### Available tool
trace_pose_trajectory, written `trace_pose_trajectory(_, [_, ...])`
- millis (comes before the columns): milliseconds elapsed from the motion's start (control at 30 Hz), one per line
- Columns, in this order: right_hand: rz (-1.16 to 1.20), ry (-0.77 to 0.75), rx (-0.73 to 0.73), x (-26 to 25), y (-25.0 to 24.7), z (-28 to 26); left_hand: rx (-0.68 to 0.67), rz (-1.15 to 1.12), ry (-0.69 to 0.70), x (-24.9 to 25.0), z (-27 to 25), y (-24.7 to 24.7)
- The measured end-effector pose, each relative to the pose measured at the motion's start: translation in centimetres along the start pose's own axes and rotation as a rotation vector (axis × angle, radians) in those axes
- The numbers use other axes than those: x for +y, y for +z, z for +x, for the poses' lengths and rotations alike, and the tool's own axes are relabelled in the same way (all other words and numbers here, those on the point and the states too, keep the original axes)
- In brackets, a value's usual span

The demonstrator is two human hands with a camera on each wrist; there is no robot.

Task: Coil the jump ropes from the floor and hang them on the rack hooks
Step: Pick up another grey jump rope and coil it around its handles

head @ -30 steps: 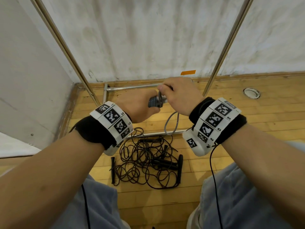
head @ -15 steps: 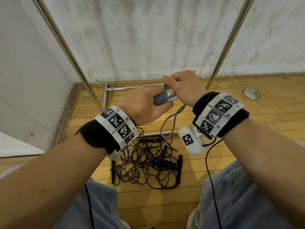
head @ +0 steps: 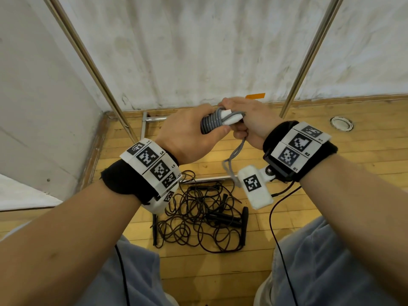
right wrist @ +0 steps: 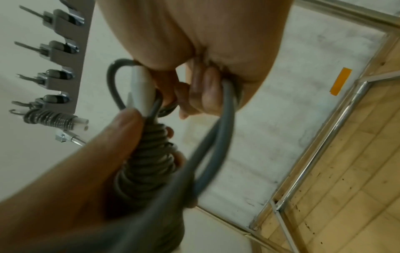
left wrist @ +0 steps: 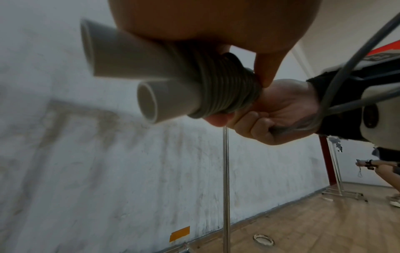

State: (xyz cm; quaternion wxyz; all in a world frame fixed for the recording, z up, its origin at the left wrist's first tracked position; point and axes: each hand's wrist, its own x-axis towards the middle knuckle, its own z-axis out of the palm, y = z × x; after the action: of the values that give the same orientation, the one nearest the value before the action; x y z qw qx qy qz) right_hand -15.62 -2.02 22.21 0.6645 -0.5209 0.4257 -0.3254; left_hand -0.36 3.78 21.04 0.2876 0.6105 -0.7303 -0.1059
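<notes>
Wooden floor [head: 331, 151] by a stained wall: my left hand [head: 189, 138] clamps the grey jump rope [head: 209, 124] coiled round its handles, while my right hand [head: 249, 120] pinches the loose tail to keep wraps tight. Black ropes [head: 198, 215] wait below.

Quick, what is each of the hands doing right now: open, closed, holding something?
Left hand: closed around the grey jump rope, gripping its coiled turns and white handles.
Right hand: closed, pinching the same rope's loose end.
</notes>
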Motion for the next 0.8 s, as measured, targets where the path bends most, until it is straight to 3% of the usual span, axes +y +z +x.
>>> trace_pose_trajectory(167, [0.11, -0.1, 0.063, 0.0, 1.0, 0.3, 0.021, -0.07, -0.059, 0.0, 0.3, -0.5])
trace_pose_trajectory(267, [0.097, -0.139, 0.019, 0.3, 1.5, -0.1, 0.076, -0.239, -0.08, 0.2, 0.7, -1.2])
trace_pose_trajectory(400, [-0.508, -0.349, 0.072, 1.2, 2.0, -1.2, 0.098, -0.282, -0.133, 0.4, 1.2, -1.6])
trace_pose_trajectory(467, [-0.683, -0.391, 0.082, 1.8, 2.1, -1.5, 0.049, -0.233, -0.139, 0.5, 1.1, -1.5])
trace_pose_trajectory(633, [-0.761, -0.297, -0.025, 2.5, 2.0, -1.5, 0.014, -0.139, -0.129, 0.1, 0.9, -1.5])
trace_pose_trajectory(800, [-0.666, -0.2, -0.109, 2.7, 2.6, -1.1, 0.016, -0.017, -0.14, -1.2, 1.4, -1.2])
